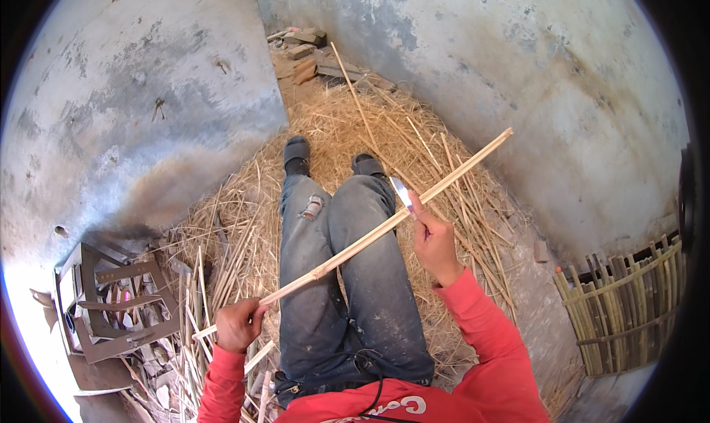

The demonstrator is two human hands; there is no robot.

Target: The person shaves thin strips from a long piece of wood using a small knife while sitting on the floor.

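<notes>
Sitting on straw with jeans-clad legs stretched toward the far wall, the person holds a long bamboo strip (370, 234) slanting across both knees in the head view. The left hand (238, 324) is closed around its near, lower end at the left. The right hand (433, 242) grips a knife (401, 192) whose blade lies against the strip farther up on the right. Split bamboo sticks (207, 290) lie heaped at the left, and a woven bamboo panel (629, 305) stands at the right.
</notes>
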